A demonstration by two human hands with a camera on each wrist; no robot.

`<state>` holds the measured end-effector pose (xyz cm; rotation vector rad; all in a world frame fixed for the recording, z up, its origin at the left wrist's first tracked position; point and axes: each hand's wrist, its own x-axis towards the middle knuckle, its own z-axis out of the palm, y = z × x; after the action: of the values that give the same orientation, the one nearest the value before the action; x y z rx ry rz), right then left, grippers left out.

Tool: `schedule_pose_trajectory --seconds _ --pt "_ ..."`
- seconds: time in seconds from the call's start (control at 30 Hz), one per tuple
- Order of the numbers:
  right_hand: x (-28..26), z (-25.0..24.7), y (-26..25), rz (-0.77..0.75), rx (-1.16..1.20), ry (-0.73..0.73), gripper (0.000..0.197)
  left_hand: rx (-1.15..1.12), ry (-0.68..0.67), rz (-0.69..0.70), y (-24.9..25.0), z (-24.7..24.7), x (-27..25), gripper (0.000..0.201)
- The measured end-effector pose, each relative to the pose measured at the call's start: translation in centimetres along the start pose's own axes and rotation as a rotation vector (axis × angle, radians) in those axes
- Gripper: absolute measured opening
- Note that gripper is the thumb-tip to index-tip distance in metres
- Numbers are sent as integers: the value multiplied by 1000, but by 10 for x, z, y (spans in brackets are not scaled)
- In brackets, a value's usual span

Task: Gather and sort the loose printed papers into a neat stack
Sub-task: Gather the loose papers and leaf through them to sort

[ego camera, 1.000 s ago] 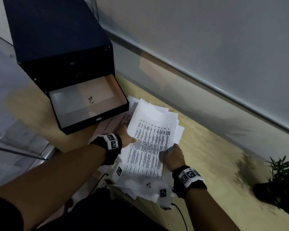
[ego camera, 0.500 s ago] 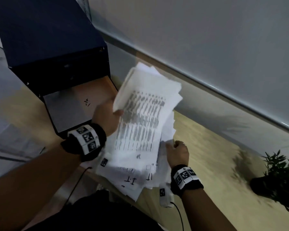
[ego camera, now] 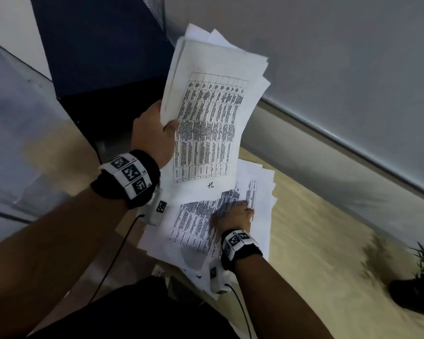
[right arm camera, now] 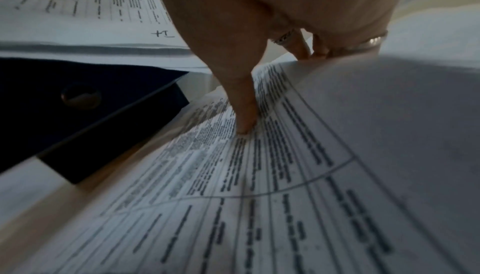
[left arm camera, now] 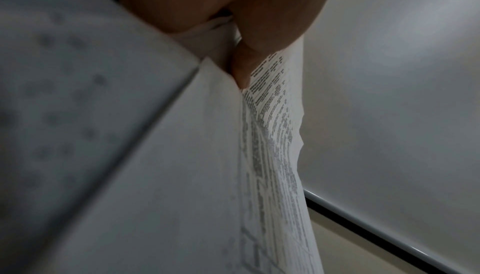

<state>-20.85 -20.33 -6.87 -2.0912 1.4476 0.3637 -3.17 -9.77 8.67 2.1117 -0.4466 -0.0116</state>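
My left hand (ego camera: 157,133) grips a thick sheaf of printed papers (ego camera: 206,118) by its left edge and holds it up, tilted, above the table; the thumb (left arm camera: 241,69) lies on the printed top sheet (left arm camera: 272,134). Below it a loose pile of printed sheets (ego camera: 196,228) lies on the wooden table (ego camera: 316,241). My right hand (ego camera: 233,216) rests on that pile, its thumb (right arm camera: 244,118) on a sheet with a printed table (right arm camera: 233,206) while the other fingers curl over the sheet's far edge. The top lifted sheet bears a handwritten mark at its bottom.
A dark blue box (ego camera: 103,50) with an open front stands at the back left, behind the lifted sheaf. A grey wall panel (ego camera: 328,69) runs along the table's far side. A small potted plant (ego camera: 421,277) sits at the right edge. Cables trail from both wristbands.
My left hand has lifted the sheaf off the pile and raised it higher and away from me. My right hand has moved from the sheaf's lower edge down onto the pile.
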Motion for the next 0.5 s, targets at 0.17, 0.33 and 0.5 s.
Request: schedule_pose_trajectory --seconds 0.17,0.33,0.5 --pt "-5 -22 28 83 273 29 52 -22 -51 -14 -6 3 3 33" --pt "-2 -38 74 177 283 148 51 -54 -63 -20 -9 0 8 33" --pt "-8 -25 66 274 88 107 93 -55 -70 -25 -10 2 10 32"
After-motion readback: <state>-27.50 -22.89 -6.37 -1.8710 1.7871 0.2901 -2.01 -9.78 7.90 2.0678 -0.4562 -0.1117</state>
